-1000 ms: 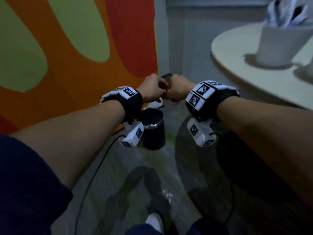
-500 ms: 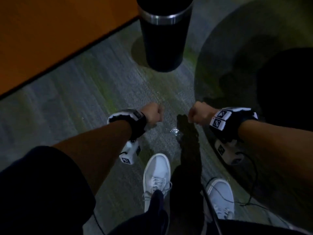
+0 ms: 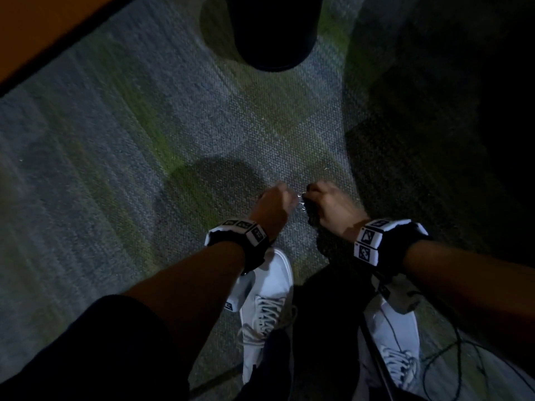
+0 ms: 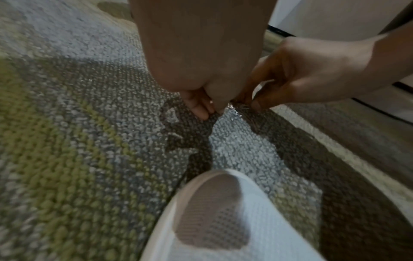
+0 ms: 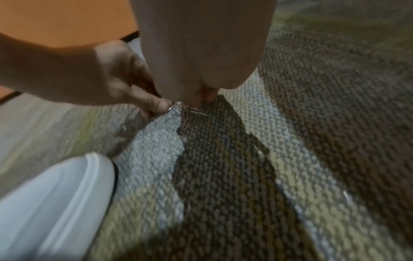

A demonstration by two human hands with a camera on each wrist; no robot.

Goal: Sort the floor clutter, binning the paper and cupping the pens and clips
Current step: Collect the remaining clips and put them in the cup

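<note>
A: Where are the hands?

B: Both down at the carpet [image 3: 144, 146], just past centre of the head view; the left hand [image 3: 273, 205] at about 11 o'clock of the white shoe [image 3: 267, 308], the right hand [image 3: 333, 208] just beside it, toward 3 o'clock.

A: And the paper clips [image 5: 187, 114]?

B: A small shiny heap on the carpet between the two hands; in the right wrist view the wire loops lie right under the fingertips, one clip trailing toward 6 o'clock.

A: What are the fingers doing?

B: The left hand's fingers are curled, thumb and fingertips [image 5: 159, 104] touching the edge of the heap; the right hand's fingers are bunched down onto the clips; whether either has actually pinched a clip free, I cannot tell.

A: The cup [image 3: 273, 33]?

B: Dark, standing on the carpet at 12 o'clock, well apart from the hands; an orange wall [image 3: 37, 27] at 10 o'clock.
</note>
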